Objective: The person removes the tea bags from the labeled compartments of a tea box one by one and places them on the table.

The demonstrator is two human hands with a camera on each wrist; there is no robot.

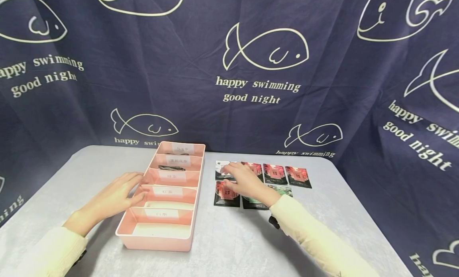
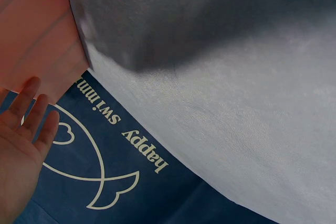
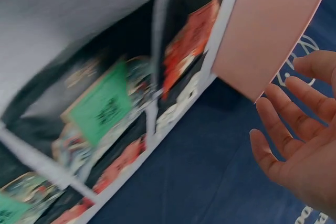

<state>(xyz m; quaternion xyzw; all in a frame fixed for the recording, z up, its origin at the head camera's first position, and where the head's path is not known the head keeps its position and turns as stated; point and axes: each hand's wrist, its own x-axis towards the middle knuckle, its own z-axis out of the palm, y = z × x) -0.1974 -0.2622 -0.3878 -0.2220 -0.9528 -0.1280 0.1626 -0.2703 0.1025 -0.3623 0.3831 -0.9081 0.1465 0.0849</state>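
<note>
My left hand (image 1: 120,195) rests at the left rim of a long pink divided box (image 1: 154,243), its fingers loosely extended over the edge. In the left wrist view those fingers show against the pink side wall. Over the flat sachets hovers my right hand (image 1: 246,182), fingers relaxed and apart, with nothing in its grip. Its fingertips overlap a white-and-black sachet (image 1: 218,175) at the back left of the group. Below that one lies a red-and-black sachet (image 1: 227,197); a green-labelled sachet (image 3: 102,103) is partly covered by my right wrist in the head view.
Red sachets (image 1: 275,174) continue the back row rightward. Paper labels (image 1: 167,192) mark the box's compartments; dark packets (image 1: 171,167) lie in the two far ones. A grey table (image 1: 229,245) carries everything, with a navy fish-print curtain (image 1: 201,109) behind and at the sides.
</note>
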